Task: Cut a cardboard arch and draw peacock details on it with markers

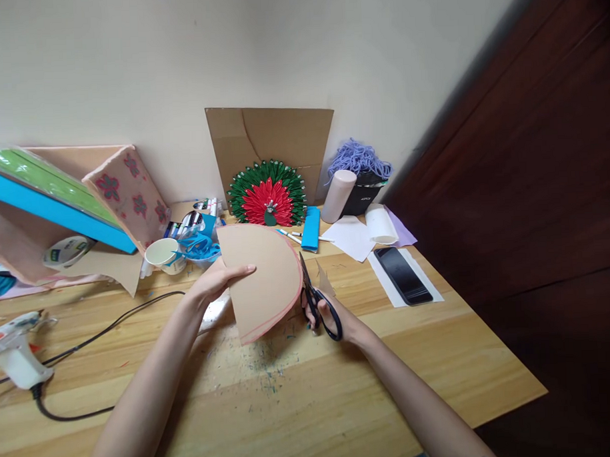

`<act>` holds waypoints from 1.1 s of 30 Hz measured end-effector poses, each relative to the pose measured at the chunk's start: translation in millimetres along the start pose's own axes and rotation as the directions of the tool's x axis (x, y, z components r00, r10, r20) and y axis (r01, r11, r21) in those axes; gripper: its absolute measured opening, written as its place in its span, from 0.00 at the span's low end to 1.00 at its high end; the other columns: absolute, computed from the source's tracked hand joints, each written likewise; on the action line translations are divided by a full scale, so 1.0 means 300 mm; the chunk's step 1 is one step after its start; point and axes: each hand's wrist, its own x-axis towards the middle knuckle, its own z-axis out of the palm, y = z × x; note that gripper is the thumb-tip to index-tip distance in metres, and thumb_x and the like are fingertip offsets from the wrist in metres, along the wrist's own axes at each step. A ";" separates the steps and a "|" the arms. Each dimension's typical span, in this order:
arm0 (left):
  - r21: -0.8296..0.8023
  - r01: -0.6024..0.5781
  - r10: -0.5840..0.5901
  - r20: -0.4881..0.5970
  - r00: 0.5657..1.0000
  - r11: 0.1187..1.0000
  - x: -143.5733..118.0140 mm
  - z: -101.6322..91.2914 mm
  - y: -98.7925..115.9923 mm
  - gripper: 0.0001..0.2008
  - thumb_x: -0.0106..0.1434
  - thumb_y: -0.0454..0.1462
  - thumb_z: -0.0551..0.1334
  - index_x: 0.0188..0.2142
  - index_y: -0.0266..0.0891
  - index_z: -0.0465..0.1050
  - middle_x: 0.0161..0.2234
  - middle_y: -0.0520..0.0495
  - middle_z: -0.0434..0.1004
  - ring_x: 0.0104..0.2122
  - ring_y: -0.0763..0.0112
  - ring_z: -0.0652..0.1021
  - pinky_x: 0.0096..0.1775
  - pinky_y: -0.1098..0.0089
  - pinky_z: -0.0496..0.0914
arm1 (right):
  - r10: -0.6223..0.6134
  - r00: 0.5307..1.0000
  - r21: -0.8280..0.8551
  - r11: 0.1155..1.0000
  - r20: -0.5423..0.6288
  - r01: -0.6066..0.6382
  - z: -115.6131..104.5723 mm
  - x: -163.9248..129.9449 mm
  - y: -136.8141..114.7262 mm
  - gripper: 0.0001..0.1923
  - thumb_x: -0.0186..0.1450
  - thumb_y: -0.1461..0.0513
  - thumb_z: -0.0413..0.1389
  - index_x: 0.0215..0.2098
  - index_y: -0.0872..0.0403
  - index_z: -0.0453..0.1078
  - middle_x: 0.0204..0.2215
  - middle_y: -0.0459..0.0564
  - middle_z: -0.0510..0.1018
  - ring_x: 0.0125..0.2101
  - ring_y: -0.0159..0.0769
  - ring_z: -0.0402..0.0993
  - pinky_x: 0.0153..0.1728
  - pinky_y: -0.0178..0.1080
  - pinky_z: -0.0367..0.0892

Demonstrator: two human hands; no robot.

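My left hand (221, 279) grips a half-round piece of cardboard (264, 290) by its straight edge, thumb on top and fingers hidden beneath. A red line runs along the cardboard's curved edge. Black-handled scissors (318, 307) are in my right hand (333, 317), fingers through the loops. Their blades point up and away, close beside the curved edge; whether they touch it I cannot tell. A thin cardboard scrap (325, 281) shows just behind my right hand.
At left lies a white glue gun (16, 352) with a black cord. A paper cup (163, 253) and markers stand behind my left hand. A red and green peacock craft (268, 195) leans on a cardboard sheet (282, 136) at the wall. A phone (403, 276) lies right.
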 end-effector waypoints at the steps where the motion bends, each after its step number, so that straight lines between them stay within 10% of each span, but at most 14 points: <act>1: 0.007 0.011 -0.011 0.011 1.000 1.000 -0.002 0.003 -0.002 0.29 0.41 0.38 0.73 0.45 0.37 0.70 0.42 0.40 0.77 0.42 0.55 0.77 0.42 0.60 0.74 | -0.005 1.000 -0.026 1.000 -0.015 0.005 -0.001 0.002 0.000 0.37 0.52 0.31 0.37 0.33 0.54 0.58 0.18 0.41 0.63 0.17 0.29 0.62 0.19 0.33 0.63; 21: -0.007 0.024 -0.023 0.021 0.999 1.000 0.002 0.004 -0.011 0.33 0.42 0.37 0.73 0.49 0.38 0.68 0.45 0.40 0.77 0.42 0.56 0.77 0.43 0.61 0.74 | 0.096 0.976 -0.014 0.995 -0.193 -0.101 -0.008 0.021 -0.013 0.25 0.55 0.39 0.52 0.27 0.52 0.59 0.10 0.38 0.62 0.10 0.26 0.58 0.12 0.30 0.55; 28: -0.401 -0.238 0.125 -0.288 0.949 0.885 0.031 0.141 -0.084 0.23 0.57 0.39 0.64 0.51 0.37 0.67 0.51 0.42 0.72 0.53 0.61 0.70 0.51 0.67 0.68 | 0.136 0.954 0.395 0.919 -0.269 -0.020 -0.004 0.054 0.021 0.31 0.52 0.36 0.50 0.33 0.54 0.61 0.15 0.38 0.66 0.15 0.29 0.66 0.22 0.36 0.68; 33: -0.526 -0.195 0.111 -0.188 0.976 0.828 0.031 0.234 -0.163 0.20 0.62 0.42 0.59 0.53 0.39 0.66 0.53 0.45 0.70 0.57 0.61 0.65 0.52 0.66 0.68 | 0.086 0.871 0.252 0.967 -0.484 0.045 -0.029 0.054 0.015 0.19 0.55 0.50 0.61 0.33 0.56 0.64 0.19 0.45 0.73 0.22 0.32 0.71 0.29 0.35 0.69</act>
